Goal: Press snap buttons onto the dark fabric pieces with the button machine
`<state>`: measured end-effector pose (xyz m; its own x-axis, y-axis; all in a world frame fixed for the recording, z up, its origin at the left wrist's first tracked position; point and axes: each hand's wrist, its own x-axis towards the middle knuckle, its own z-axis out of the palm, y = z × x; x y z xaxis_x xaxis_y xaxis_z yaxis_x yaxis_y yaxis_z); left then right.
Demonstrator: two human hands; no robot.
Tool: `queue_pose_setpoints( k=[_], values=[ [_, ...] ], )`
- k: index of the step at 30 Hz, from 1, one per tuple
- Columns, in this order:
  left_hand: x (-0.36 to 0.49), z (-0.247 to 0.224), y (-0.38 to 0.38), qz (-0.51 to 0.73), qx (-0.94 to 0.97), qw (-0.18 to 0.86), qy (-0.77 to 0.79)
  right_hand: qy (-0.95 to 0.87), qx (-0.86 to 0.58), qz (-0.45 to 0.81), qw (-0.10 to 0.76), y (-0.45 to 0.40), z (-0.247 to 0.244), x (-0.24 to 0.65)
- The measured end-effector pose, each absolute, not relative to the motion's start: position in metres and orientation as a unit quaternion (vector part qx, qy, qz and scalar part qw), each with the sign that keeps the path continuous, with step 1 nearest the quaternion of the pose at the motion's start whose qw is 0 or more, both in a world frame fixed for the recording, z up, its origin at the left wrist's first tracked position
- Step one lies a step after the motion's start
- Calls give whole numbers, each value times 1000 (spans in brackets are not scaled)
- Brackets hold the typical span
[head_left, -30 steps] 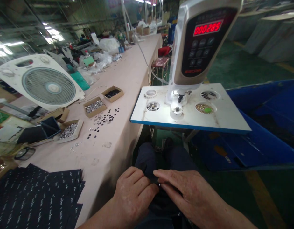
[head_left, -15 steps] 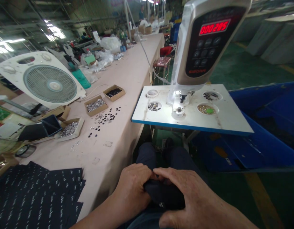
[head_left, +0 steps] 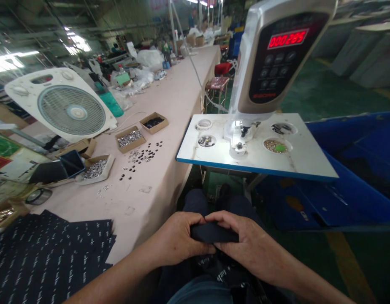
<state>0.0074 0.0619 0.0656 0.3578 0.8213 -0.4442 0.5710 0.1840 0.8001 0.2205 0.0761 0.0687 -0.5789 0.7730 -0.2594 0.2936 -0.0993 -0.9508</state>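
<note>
A piece of dark fabric (head_left: 214, 233) with white lettering is held over the lap. My left hand (head_left: 179, 240) grips its left side, thumb below and fingers above. On the right side my right hand (head_left: 245, 242) pinches the same fabric, and the fingertips of both hands nearly meet at its top edge. Beyond the hands stands a snap-press machine (head_left: 264, 63) with a lit red display, over a white board (head_left: 210, 158) with round wells of small metal parts.
The long table (head_left: 163, 169) on the left bears a box fan (head_left: 71, 112), cartons of metal snaps (head_left: 130, 140), loose black caps (head_left: 144, 155) and a stack of dark printed fabric (head_left: 49, 257). Blue bins (head_left: 347, 194) stand at the right.
Both thumbs have come inward onto the fabric, and my right hand has closed on it. More of the white lettering now shows below the hands. The view has shifted slightly.
</note>
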Motion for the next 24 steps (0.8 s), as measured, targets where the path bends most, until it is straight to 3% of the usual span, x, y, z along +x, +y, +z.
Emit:
queue_pose_setpoints(
  k=[24],
  values=[
    [12,63,67,129,503,691,504,-633,-454,600,182,80,68,223]
  ],
)
